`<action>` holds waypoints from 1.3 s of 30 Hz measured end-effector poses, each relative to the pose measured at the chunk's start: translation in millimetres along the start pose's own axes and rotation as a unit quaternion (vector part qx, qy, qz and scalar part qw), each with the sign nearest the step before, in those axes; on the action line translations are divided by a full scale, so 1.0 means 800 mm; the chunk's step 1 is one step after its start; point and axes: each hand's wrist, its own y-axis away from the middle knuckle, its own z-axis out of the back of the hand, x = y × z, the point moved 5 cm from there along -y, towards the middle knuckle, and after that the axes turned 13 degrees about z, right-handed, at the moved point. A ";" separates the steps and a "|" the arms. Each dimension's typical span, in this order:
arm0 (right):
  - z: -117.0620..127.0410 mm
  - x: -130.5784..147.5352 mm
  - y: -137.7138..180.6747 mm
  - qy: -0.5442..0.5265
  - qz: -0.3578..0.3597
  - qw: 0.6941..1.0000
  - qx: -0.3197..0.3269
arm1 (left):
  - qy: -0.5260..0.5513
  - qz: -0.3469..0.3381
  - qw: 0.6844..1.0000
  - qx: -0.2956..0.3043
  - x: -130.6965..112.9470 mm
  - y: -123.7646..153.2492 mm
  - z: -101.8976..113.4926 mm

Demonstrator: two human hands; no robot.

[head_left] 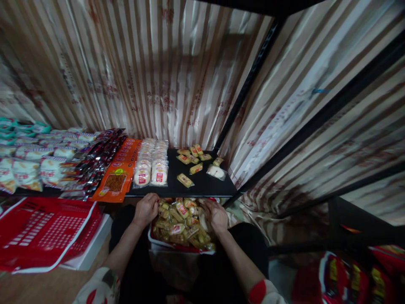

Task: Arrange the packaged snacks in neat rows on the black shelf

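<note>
A red basket (158, 240) full of small yellow wrapped snacks (182, 221) rests on my lap below the black shelf (205, 183). My left hand (146, 209) is curled closed at the basket's left rim, among the packets. My right hand (217, 215) lies on the pile at the right side, fingers bent into the snacks. What either hand grips is hidden. Several of the same yellow packets (190, 158) lie loose on the shelf, with one clear packet (217, 172) beside them.
The shelf carries rows of round rice crackers (152, 162), orange packs (122, 169), dark packs (95, 162) and white bags (28, 166). An empty red basket (44, 234) sits at the left. Striped curtain hangs behind. Red bags (351, 276) lie at the lower right.
</note>
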 end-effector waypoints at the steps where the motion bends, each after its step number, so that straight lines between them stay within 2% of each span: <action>1: 0.007 0.001 0.004 -0.001 0.007 1.000 -0.008 | -0.004 -0.002 1.000 0.005 -0.002 0.001 -0.001; 4: 0.034 0.006 0.012 -0.026 0.024 0.998 -0.059 | 0.007 0.001 1.000 0.024 -0.013 0.005 -0.005; 7: 0.060 0.015 0.013 -0.091 0.038 0.990 -0.099 | 0.072 0.034 0.995 0.055 -0.029 0.016 -0.013; 12: 0.080 0.039 0.003 -0.254 0.024 0.963 -0.085 | 0.206 0.122 0.964 0.118 -0.066 0.045 -0.026; 15: 0.082 0.063 -0.002 -0.331 0.040 0.942 -0.044 | 0.300 0.185 0.923 0.157 -0.085 0.060 -0.030; 19: 0.089 0.091 -0.007 -0.346 0.050 0.937 -0.008 | 0.444 0.250 0.834 0.212 -0.103 0.076 -0.034; 22: 0.096 0.109 -0.012 -0.352 0.050 0.934 0.023 | 0.473 0.271 0.805 0.234 -0.105 0.081 -0.035; 26: 0.094 0.124 -0.027 -0.374 0.030 0.926 0.035 | 0.479 0.315 0.795 0.197 -0.088 0.080 -0.030; 32: 0.064 0.124 -0.063 -0.482 -0.019 0.876 0.011 | 0.501 0.368 0.772 0.134 -0.061 0.065 -0.020; 36: 0.043 0.129 -0.077 -0.529 -0.072 0.845 0.036 | 0.512 0.384 0.762 0.093 -0.045 0.047 -0.016; 39: 0.031 0.142 -0.087 -0.533 -0.065 0.842 0.054 | 0.511 0.385 0.764 0.082 -0.034 0.034 -0.017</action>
